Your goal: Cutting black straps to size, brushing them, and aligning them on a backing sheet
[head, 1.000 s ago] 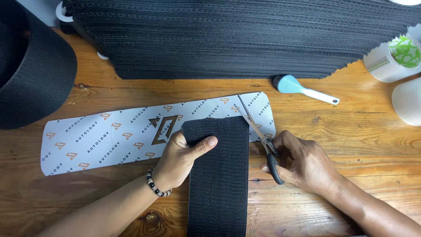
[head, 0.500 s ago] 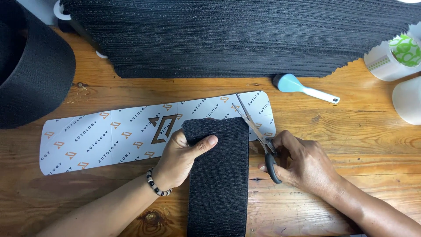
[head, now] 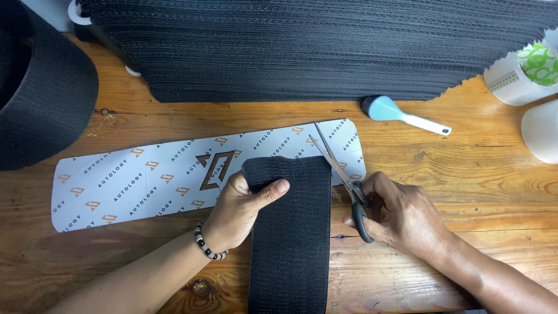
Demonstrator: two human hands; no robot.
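A black textured strip [head: 293, 232] lies lengthwise on the wooden table [head: 465, 168], its far end resting over a long white printed card [head: 145, 177] with rounded corners. My left hand [head: 241, 209] pinches the strip's upper left corner, thumb on top. In my right hand [head: 401, 218] are black-handled scissors [head: 340, 174], blades slightly apart and pointing away over the card, just right of the strip's far corner.
A tall stack of black textured sheets [head: 314, 46] fills the back. A big black roll [head: 40, 87] sits at the left. A blue-headed brush with white handle [head: 401, 113], a white cup with green print [head: 523, 72] and another white object [head: 543, 131] lie at the right.
Hardly anything has moved. The card and strip have shifted very slightly, and both hands keep the same grip.
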